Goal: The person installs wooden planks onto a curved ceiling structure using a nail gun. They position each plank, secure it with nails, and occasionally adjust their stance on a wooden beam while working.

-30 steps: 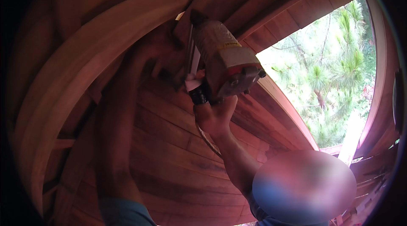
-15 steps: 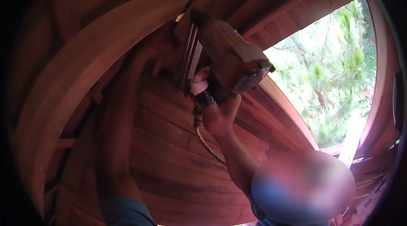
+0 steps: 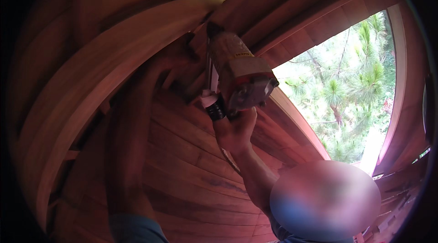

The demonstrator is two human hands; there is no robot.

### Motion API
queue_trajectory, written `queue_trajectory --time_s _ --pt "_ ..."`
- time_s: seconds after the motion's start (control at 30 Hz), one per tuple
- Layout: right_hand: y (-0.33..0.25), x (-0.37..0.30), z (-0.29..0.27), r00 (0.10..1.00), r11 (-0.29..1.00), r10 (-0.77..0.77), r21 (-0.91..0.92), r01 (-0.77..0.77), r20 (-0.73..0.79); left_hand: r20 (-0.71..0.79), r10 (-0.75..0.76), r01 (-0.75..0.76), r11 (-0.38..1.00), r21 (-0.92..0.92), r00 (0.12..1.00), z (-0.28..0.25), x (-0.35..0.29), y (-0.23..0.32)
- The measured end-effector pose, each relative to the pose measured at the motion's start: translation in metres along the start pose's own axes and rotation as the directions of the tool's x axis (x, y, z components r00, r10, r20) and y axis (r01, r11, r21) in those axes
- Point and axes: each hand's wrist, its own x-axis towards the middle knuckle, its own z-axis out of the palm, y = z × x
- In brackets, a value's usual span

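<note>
While the right hand (image 3: pixel 235 130) grips the nail gun (image 3: pixel 244 67), the beam (image 3: pixel 98 49) is already up, its fastening unclear; I cannot tell whether the shadowed left hand (image 3: pixel 181 55) grips anything.

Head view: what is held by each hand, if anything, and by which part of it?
The right hand holds a nail gun, apparently by its mostly hidden handle. The left hand is in shadow; whether it holds anything cannot be told.

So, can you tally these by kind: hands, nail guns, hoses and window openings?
Hands, left hand and right hand: 2
Nail gun: 1
Hose: 1
Window opening: 1
Total: 5
</note>
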Motion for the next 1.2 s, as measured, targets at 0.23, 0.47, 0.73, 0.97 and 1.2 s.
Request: queue_trajectory --time_s 0.23,0.47,0.73,0.97,1.2 --pt "0.013 0.003 -0.019 0.999 0.999 0.035 -0.023 -0.035 -0.008 -0.010 0.128 -0.117 0.933 0.340 0.992 0.031 0.008 0.015" --pt "0.017 0.004 -0.010 0.996 0.997 -0.077 0.008 0.077 -0.048 -0.014 0.177 -0.177 0.983 -0.046 0.984 0.012 0.013 -0.013" --pt "-0.001 0.005 -0.019 0.992 0.993 0.111 -0.021 -0.112 -0.061 -0.011 0.277 -0.234 0.832 0.504 0.961 0.036 0.021 0.000" --pt "-0.005 0.001 -0.003 0.993 0.995 0.075 0.077 -0.068 -0.095 -0.042 0.257 -0.163 0.720 0.675 0.965 0.024 0.006 0.006" --pt "-0.002 0.002 -0.006 0.995 0.995 0.077 0.075 -0.072 -0.069 -0.059 0.390 -0.233 0.658 0.716 0.919 0.020 0.004 0.002"
